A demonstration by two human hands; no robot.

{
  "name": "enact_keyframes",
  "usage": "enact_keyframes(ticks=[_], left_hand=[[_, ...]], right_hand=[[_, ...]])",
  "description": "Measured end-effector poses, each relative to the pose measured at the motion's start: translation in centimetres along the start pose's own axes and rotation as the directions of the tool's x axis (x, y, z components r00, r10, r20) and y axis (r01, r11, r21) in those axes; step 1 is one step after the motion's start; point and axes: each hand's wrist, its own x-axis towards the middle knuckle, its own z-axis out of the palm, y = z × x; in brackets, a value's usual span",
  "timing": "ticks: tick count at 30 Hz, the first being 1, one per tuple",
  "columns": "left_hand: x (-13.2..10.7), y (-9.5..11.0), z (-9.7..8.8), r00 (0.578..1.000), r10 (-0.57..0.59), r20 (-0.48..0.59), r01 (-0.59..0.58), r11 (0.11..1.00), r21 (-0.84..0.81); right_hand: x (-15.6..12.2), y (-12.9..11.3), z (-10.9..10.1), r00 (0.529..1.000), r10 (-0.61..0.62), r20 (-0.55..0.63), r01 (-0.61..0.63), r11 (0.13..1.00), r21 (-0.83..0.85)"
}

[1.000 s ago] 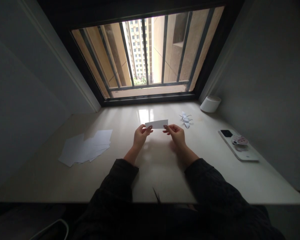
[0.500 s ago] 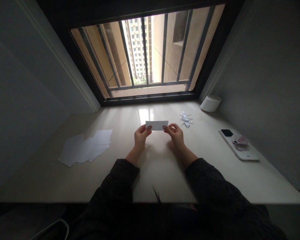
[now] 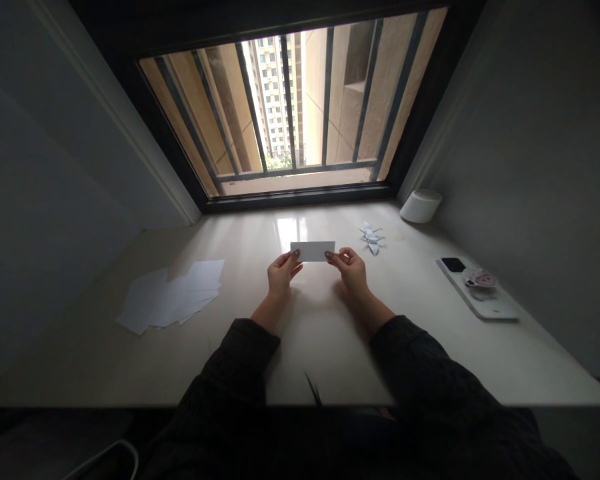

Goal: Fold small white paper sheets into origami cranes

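Note:
A narrow white paper strip (image 3: 313, 251) is held level in the air above the pale table top (image 3: 320, 347). My left hand (image 3: 283, 275) pinches its left end between thumb and fingers. My right hand (image 3: 351, 272) pinches its right end the same way. The fingertips cover only the strip's ends. Beyond the strip, out of reach of both hands, stands a small folded white paper figure (image 3: 371, 239). Several loose white paper sheets (image 3: 173, 295) lie fanned out to the left of my left hand.
A phone in a white case (image 3: 475, 290), with a round pig-faced grip on it, lies at the right. A white cylindrical container (image 3: 420, 206) stands in the far right corner. Dark pointed scissor-like tips (image 3: 313, 390) show at the near edge. A barred window (image 3: 290, 107) closes the far side.
The paper strip has gone from tilted up at its right end to nearly level. Both hands still hold it, and the view has shifted slightly.

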Motion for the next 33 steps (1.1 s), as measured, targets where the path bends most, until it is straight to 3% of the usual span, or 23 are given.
enact_keyframes(ticks=[14,33], left_hand=[[0.01,0.1,0.04,0.999,-0.043,-0.028,0.043,0.999,-0.013],[0.05,0.01,0.1,0.998,-0.025,-0.053,0.024,1.0,-0.009]], right_hand=[[0.03,0.14,0.0,0.999,0.028,0.019,-0.03,0.995,0.092],[-0.02,0.2,0.09,1.0,0.026,0.009,-0.027,0.996,0.09]])
